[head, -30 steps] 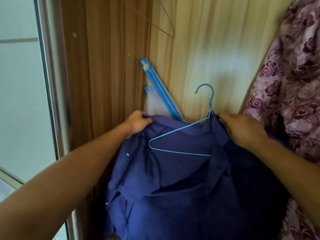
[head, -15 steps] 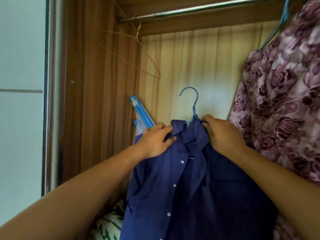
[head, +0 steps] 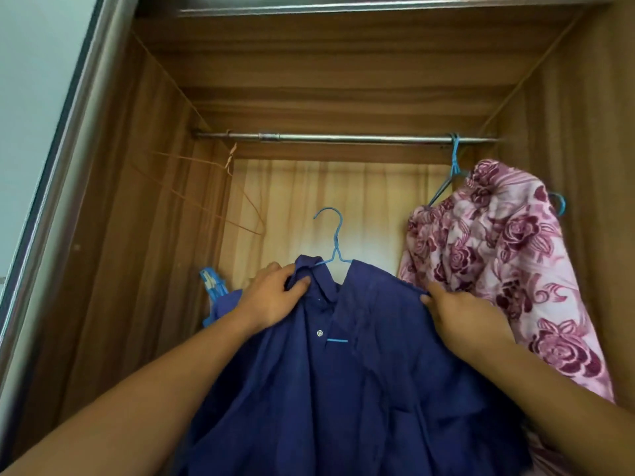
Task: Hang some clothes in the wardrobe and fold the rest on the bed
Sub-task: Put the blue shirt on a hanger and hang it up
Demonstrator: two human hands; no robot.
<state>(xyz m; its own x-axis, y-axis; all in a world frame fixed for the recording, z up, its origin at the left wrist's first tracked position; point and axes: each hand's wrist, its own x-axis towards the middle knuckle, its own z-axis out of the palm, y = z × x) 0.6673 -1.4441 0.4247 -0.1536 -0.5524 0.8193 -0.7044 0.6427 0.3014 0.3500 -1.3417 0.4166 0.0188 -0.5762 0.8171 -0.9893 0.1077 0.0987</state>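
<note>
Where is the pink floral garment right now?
Head view, right side: the pink floral garment hangs on a blue wire hanger from the metal rod, right of the navy shirt.

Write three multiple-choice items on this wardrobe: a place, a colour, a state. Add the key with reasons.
1. The floral garment hangs at: A) the right end of the rail B) the left end of the rail C) the door
2. The hanger in the navy shirt is: A) white B) blue C) black
3. That hanger is: A) hooked on the rail B) held unhooked below it C) on a shelf
Key: 1 A, its hook sits near the right wall. 2 B, the wire above the collar is blue. 3 B, its hook is free below the rail; left hand and right hand grip the shirt.
</note>
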